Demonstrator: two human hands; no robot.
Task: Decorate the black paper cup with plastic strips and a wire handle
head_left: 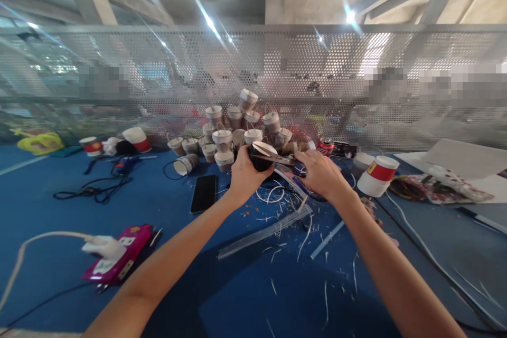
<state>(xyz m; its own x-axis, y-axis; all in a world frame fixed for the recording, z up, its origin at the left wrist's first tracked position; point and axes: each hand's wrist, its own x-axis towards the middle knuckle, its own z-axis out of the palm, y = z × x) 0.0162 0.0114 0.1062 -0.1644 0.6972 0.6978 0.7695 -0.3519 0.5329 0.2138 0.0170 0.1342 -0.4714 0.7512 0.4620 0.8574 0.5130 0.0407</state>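
Note:
My left hand (pixel 246 170) is wrapped round a small dark cup (pixel 259 161) with a pale inside, tilted so its mouth faces me. In my right hand (pixel 322 171) is a pair of scissors (pixel 279 159), its blades reaching left across the cup's rim. Whether the blades touch the rim I cannot tell. Blue handles show under my right fingers. Just behind my hands stands a stack of small grey-brown cups (pixel 222 140) with white rims and thin loop handles. Below my hands, white string scraps (pixel 273 194) and clear glue sticks (pixel 261 233) lie on the blue table (pixel 166 253).
A black phone (pixel 203 194) lies left of my hands. Nearer me on the left is a purple power strip (pixel 119 254) with a plug in it. A red-and-white paper cup (pixel 378 176) and a soda can (pixel 325 147) stand to the right. A perforated metal screen (pixel 301 63) closes the back.

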